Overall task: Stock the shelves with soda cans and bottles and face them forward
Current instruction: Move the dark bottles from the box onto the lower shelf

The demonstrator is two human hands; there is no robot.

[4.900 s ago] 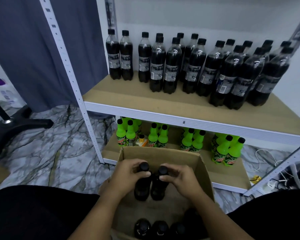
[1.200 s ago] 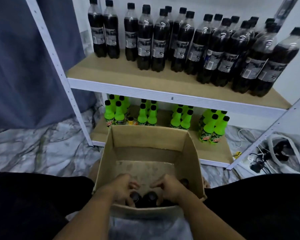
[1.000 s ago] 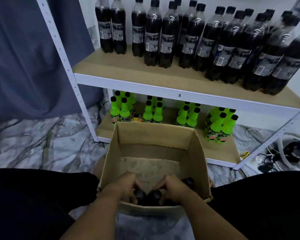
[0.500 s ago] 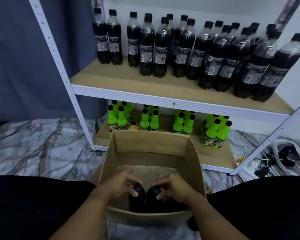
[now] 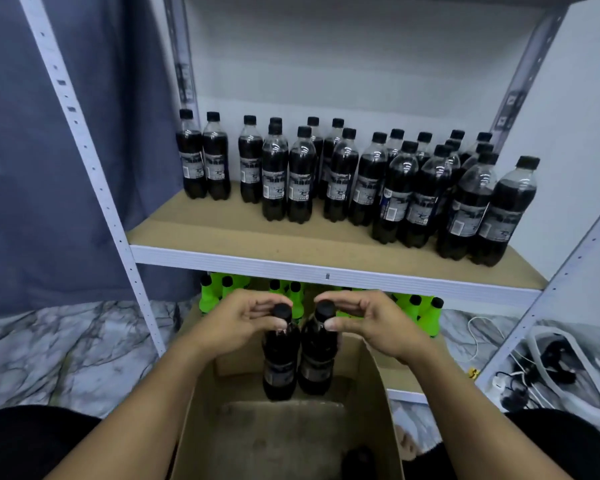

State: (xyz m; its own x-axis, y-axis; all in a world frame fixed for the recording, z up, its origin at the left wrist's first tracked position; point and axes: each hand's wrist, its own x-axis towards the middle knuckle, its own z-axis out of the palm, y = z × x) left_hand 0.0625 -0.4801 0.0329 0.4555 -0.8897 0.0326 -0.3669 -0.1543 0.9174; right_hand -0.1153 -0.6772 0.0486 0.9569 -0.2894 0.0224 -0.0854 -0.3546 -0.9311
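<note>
- Shelf unit (image 5: 326, 268): middle board carries a crowd of dark bottles (image 5: 361, 181), packed toward the right, thinner on the left; front-left strip of the board is bare. Labels mostly face out, tho a few on the right look turned – can't be sure.
- Box (image 5: 388, 403) on the floor below the shelf, betw. the person's knees: nearly empty now; one dark cap (image 5: 359, 457) shows at bottom right.
- Green bottles (image 5: 426, 310) on the low shelf, mostly hidden behind the hands.
- Change vs half a sec ago: the two bottles were down inside the box w/ hands on the caps; now both are lifted, bases level w/ the box's far rim, tops near the shelf edge.
- Left hand (image 5: 236, 323) curled round the neck of left bottle (image 5: 279, 355), fingers over its cap.
- Right hand (image 5: 368, 323) pinches right bottle (image 5: 317, 351) at the cap, thumb in front.
- The two bottles hang upright, touching side by side.
- Meaning: pick done, carry begun; prob. next they go on the bare front-left, labels out.
</note>
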